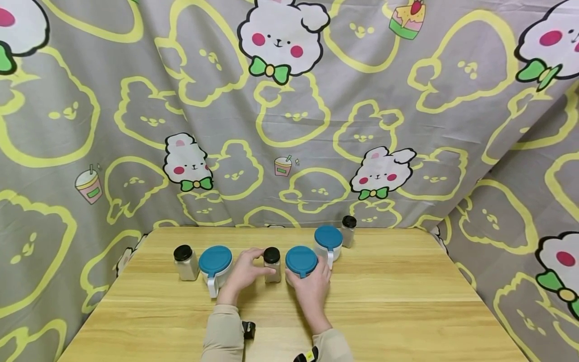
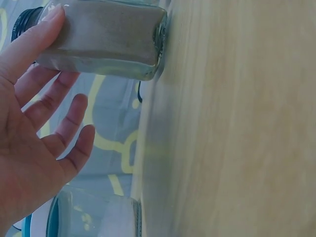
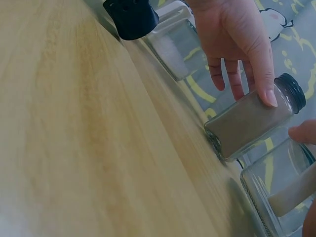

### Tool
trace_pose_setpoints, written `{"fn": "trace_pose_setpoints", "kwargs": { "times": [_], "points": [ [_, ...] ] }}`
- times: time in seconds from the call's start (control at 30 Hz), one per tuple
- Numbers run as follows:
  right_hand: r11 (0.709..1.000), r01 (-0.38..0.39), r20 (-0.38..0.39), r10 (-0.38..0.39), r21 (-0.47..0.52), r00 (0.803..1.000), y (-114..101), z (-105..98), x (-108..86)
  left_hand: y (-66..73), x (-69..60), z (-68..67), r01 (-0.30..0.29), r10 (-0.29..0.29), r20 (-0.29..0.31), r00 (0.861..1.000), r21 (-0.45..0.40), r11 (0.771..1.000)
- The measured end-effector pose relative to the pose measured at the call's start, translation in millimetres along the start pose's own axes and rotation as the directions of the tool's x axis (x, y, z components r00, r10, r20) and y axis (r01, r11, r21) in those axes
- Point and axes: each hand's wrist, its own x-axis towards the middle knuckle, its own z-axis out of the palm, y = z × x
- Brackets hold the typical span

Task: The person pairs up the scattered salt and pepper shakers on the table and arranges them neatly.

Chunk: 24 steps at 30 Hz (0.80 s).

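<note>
In the head view my left hand point(image 1: 244, 271) holds a small square glass spice jar point(image 1: 272, 273) with a black lid, filled with grey-brown powder. The left wrist view shows the thumb point(image 2: 42, 37) on one side of this jar and fingertips at the other; the jar stands upright on the table. To its right, my right hand point(image 1: 313, 289) grips a glass seasoning jar point(image 1: 301, 259) with a blue lid, thumb and fingers on opposite sides. Its clear body point(image 3: 266, 182) appears at the lower right of the right wrist view, and the hand there is mostly cut off.
Left of my hands stand another blue-lidded jar point(image 1: 215, 260) with a white handle and a black-lidded spice jar point(image 1: 186, 264). Behind on the right are a third blue-lidded jar point(image 1: 328, 239) and a spice jar point(image 1: 348, 232). A patterned curtain point(image 1: 289, 125) hangs behind the wooden table point(image 1: 398, 311).
</note>
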Motion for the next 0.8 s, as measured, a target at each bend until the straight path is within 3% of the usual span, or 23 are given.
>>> {"fn": "trace_pose_setpoints", "kwargs": {
  "times": [0.27,0.63,0.8],
  "points": [
    [1.0,-0.028,0.009,0.028,-0.003,1.0,1,6,-1.7,-1.8,0.5,0.3,0.012,-0.012,0.019,1.0,0.009,1.0],
    [1.0,-0.018,-0.007,0.018,-0.02,1.0,1,11,-3.5,-2.3,0.4,-1.0,0.021,-0.02,0.031,0.999,-0.029,0.999],
    [1.0,-0.011,-0.012,0.011,-0.027,1.0,1,13,-5.0,-2.4,0.1,-2.0,0.033,-0.033,0.037,0.999,-0.008,0.999]
  ]
}}
